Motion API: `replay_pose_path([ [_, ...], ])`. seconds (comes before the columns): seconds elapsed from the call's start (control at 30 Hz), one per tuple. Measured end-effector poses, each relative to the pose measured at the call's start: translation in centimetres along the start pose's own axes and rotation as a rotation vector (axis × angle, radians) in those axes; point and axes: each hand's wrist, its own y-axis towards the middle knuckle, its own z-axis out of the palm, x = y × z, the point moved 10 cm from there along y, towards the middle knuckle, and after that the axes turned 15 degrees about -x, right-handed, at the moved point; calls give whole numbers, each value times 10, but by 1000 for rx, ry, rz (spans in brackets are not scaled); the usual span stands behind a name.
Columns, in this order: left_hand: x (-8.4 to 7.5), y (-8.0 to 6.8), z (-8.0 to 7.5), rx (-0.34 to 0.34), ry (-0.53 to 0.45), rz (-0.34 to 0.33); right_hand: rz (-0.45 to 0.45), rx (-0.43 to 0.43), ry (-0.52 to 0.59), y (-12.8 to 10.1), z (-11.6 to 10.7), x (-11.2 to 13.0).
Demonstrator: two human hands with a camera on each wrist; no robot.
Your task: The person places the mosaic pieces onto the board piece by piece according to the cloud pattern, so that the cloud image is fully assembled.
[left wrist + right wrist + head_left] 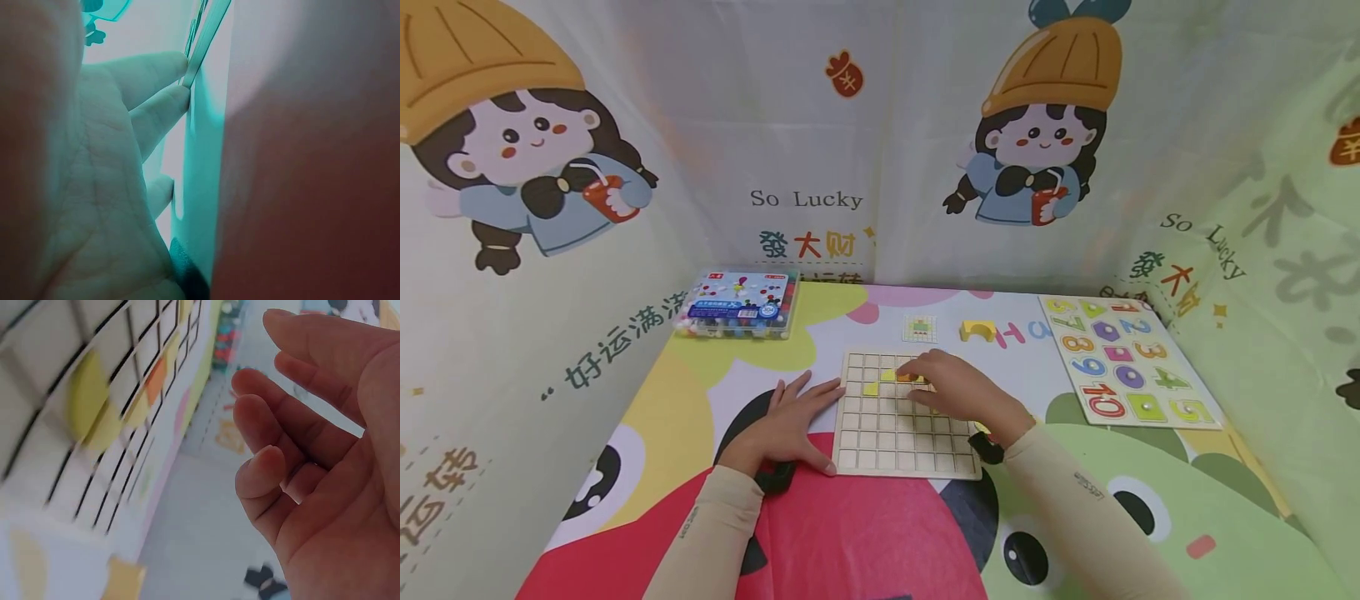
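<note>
A square wooden grid board (880, 437) lies on the table before me. Against its left edge rest the fingertips of my left hand (782, 429), with fingers spread and thumb near the lower corner; the left wrist view has the fingertips (181, 97) at the board's rim. My right hand (962, 392) hovers over the board's upper right part. Its fingers are loosely bent, with nothing between them in the right wrist view. Several yellow pieces (871, 389) and an orange piece (156, 381) sit in the upper cells, partly hidden by the right hand in the head view.
Behind the board lie a small pattern card (919, 328) and a yellow arch-shaped block (977, 331). A clear box of colourful pieces (737, 304) stands at the back left. At the right lies a number puzzle board (1093, 379). Printed curtains (910, 150) enclose the table.
</note>
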Motion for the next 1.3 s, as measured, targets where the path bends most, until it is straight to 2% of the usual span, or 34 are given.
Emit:
replay_pose_path([
  [0.2,0,0,-1,5,-2,-2,120,-71,24,-44,-11,-31],
  [0.3,0,0,-1,8,-1,1,145,-111,42,-63,-12,-42],
  [0.5,1,-1,0,4,1,8,188,-186,46,-85,-17,-54],
  [0.73,3,-3,-1,-2,11,0,201,-231,27,-96,-23,-60],
  [0.97,4,-2,-1,-4,6,-5,300,-209,-4,-99,-22,-84],
  [1.3,3,1,1,-8,9,7,283,-194,-1,-99,-15,-89],
])
